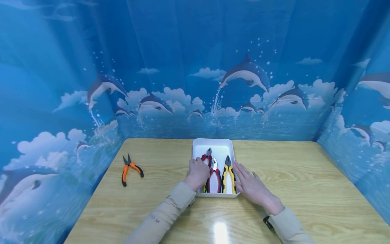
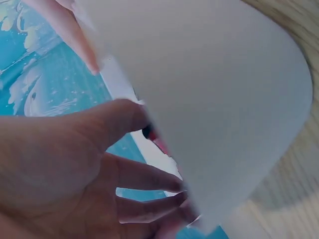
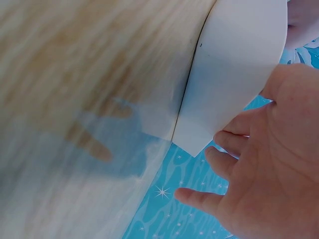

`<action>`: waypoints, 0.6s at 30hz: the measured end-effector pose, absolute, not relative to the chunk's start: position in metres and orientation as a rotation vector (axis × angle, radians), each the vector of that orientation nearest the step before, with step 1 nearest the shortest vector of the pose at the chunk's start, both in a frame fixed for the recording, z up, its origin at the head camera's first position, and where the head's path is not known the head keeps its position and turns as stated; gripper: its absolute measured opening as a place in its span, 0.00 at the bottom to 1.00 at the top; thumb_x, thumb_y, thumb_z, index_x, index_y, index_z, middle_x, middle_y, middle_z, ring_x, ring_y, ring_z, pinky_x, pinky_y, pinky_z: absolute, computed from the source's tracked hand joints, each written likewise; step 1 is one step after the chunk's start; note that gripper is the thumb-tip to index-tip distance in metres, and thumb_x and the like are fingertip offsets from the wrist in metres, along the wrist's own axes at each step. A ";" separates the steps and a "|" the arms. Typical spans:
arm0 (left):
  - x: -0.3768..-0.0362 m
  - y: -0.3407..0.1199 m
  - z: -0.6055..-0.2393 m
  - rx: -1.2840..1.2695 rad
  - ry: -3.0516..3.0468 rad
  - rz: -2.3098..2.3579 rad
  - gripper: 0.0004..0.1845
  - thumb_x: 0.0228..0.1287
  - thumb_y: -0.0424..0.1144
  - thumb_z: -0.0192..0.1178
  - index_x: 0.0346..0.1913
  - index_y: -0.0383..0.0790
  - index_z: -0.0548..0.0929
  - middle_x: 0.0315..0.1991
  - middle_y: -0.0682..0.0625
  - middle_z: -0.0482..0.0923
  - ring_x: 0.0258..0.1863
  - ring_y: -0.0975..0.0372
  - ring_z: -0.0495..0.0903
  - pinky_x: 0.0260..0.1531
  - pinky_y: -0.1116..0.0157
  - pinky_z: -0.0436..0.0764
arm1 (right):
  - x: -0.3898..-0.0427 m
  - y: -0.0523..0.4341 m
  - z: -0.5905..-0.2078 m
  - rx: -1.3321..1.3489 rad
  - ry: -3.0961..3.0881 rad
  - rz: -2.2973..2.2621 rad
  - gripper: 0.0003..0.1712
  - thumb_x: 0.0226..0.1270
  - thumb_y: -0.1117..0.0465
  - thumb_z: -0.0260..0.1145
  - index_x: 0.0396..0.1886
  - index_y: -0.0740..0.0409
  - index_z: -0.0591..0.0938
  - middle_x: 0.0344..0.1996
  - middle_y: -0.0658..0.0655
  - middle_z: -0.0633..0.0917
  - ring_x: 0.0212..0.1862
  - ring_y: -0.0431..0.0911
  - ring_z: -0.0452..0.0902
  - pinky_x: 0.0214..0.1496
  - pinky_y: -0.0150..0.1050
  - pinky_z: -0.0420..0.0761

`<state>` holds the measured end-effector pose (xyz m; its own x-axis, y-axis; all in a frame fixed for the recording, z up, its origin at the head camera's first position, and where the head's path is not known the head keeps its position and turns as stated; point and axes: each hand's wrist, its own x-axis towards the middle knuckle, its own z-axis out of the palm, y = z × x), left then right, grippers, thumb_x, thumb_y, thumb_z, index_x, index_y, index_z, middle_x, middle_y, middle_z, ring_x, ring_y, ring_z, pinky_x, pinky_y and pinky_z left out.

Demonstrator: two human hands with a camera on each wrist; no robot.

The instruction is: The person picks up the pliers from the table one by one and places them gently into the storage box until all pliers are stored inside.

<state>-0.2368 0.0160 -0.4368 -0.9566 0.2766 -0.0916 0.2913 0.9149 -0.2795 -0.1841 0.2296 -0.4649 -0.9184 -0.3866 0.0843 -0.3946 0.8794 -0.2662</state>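
So three pliers are already in the white tray [image 1: 213,145]: red-handled [image 1: 208,159], dark red [image 1: 214,178] and yellow-black [image 1: 228,176]. The orange pliers [image 1: 130,167] lie on the wooden table [image 1: 304,176], well apart to the left, so I'd say that's what's left to sort. The left hand [image 1: 198,173] sits at the tray's left edge, fingers curled over the rim onto the red handles. The right hand [image 1: 251,184] rests flat and open beside the tray's right wall, holding nothing
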 end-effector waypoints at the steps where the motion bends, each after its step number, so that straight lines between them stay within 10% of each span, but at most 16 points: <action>1: -0.238 0.016 -0.438 0.450 3.035 -0.449 0.18 0.73 0.52 0.59 0.44 0.41 0.90 0.42 0.44 0.82 0.40 0.57 0.78 0.47 0.59 0.79 | -0.184 0.229 -0.465 0.630 -3.016 0.436 0.37 0.81 0.54 0.54 0.80 0.63 0.53 0.80 0.62 0.54 0.78 0.63 0.51 0.72 0.72 0.54; 5: -0.242 0.015 -0.442 0.460 3.078 -0.427 0.13 0.73 0.44 0.59 0.40 0.39 0.89 0.38 0.43 0.81 0.36 0.59 0.75 0.39 0.61 0.78 | -0.185 0.229 -0.465 0.638 -3.015 0.427 0.37 0.80 0.54 0.54 0.80 0.63 0.53 0.80 0.63 0.54 0.78 0.63 0.51 0.71 0.72 0.54; 18: -0.251 0.013 -0.445 0.413 3.139 -0.315 0.27 0.69 0.62 0.58 0.43 0.39 0.89 0.38 0.44 0.79 0.38 0.58 0.77 0.39 0.62 0.78 | -0.186 0.230 -0.467 0.656 -2.985 0.440 0.36 0.80 0.54 0.54 0.79 0.64 0.56 0.79 0.64 0.57 0.77 0.65 0.53 0.70 0.73 0.56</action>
<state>-0.2512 0.0134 -0.4448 -0.9655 0.2601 0.0142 0.2521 0.9467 -0.2008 -0.1856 0.2297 -0.4672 -0.9085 -0.4025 0.1124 -0.4178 0.8694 -0.2639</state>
